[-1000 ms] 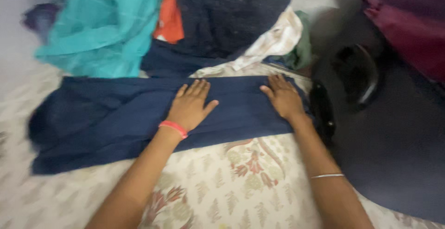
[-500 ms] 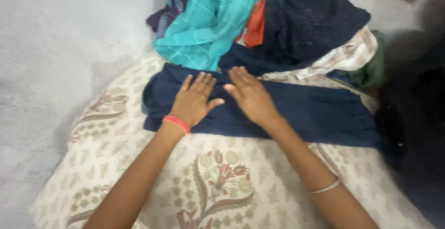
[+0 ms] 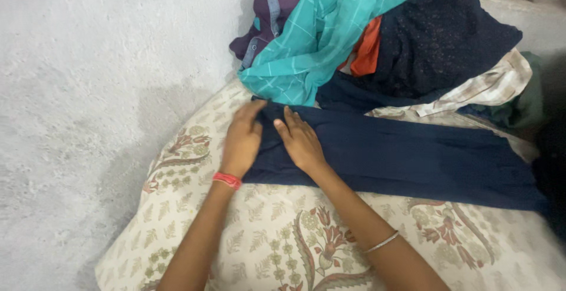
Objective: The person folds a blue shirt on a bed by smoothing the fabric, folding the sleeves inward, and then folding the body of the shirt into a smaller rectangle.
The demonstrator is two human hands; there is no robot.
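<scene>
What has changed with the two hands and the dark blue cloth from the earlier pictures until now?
Both hands slid along the navy cloth toward its left end. The right hand, first far apart, came beside the left hand, which now lies on the cloth's left edge. Neither hand closed a grip; both stay flat. The cloth stays spread on the patterned sheet, the clothes pile behind it.

A heap of clothes lies at the far edge of a cream bedsheet [image 3: 277, 250] printed with red and green flowers. On top of the heap is a teal checked shirt [image 3: 318, 37], with a purple garment [image 3: 277, 2] behind it, an orange cloth [image 3: 367, 52] beside it, a dark lace cloth [image 3: 436, 37], and a beige plaid cloth [image 3: 489, 88]. A grey concrete floor [image 3: 88, 91] spreads to the left.
</scene>
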